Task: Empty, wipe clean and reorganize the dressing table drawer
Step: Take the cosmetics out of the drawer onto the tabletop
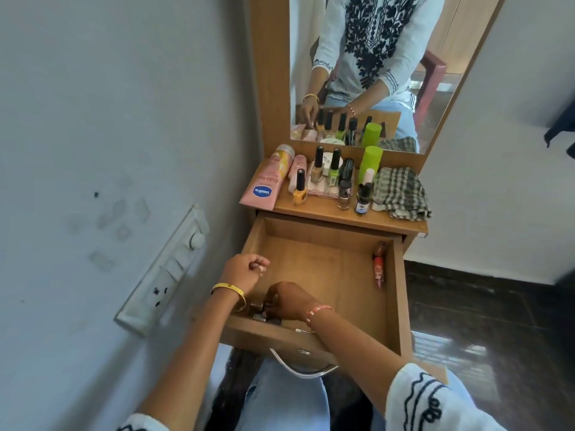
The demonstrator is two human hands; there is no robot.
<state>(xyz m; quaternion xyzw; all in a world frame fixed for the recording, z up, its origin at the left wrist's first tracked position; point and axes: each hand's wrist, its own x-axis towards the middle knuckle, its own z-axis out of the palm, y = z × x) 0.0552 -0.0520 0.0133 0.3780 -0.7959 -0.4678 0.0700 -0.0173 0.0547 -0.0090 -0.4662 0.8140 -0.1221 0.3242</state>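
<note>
The wooden drawer (395, 293) is pulled out and mostly bare inside. My right hand (289, 301) reaches into its near-left corner, fingers curled round a small dark item (259, 306) among a few small metallic pieces there. My left hand (245, 269) hovers over the drawer's left side, curled into a fist; nothing shows in it. A red tube (379, 264) lies along the drawer's right wall. A thin small stick (303, 330) lies by the drawer's front wall.
The table top (329, 213) holds a pink Vaseline tube (264, 186), several nail polish bottles (300, 189), a green-capped bottle (370, 161) and a checked cloth (399, 194). The mirror (367, 66) stands behind. A switch panel (168, 269) is on the left wall. The drawer handle (298, 367) is near my lap.
</note>
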